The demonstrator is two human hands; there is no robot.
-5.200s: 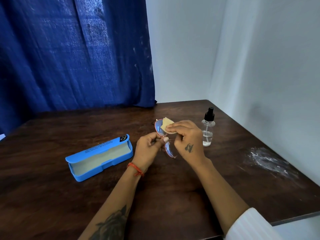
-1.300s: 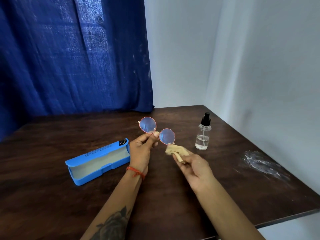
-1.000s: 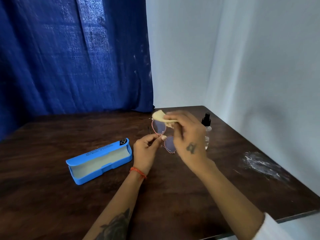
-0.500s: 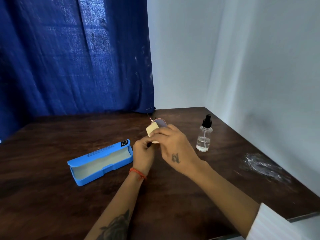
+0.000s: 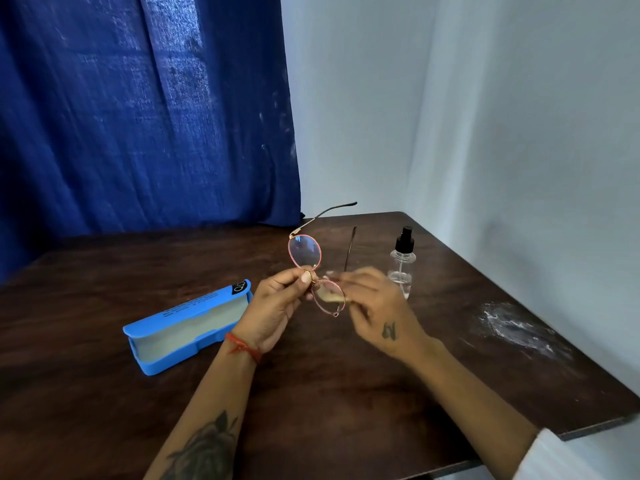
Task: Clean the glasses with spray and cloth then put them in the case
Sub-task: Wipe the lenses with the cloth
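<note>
My left hand (image 5: 273, 310) pinches the bridge of the pink-rimmed glasses (image 5: 304, 252), holding them above the table with one lens up and one down and the temples open, pointing away. My right hand (image 5: 377, 310), blurred, presses the small beige cloth (image 5: 329, 295) against the lower lens; the cloth shows through that lens. The open blue case (image 5: 188, 327) lies on the table left of my left hand, its pale lining showing. The clear spray bottle (image 5: 401, 268) with a black nozzle stands upright just beyond my right hand.
The dark wooden table (image 5: 104, 292) ends in a front edge at the lower right. A white smear (image 5: 516, 329) marks its right side. A blue curtain (image 5: 138, 109) hangs behind, and pale walls close the back right corner.
The glasses' temples are now unfolded and the upper lens is uncovered. My right hand has moved the cloth from the upper lens down to the lower one.
</note>
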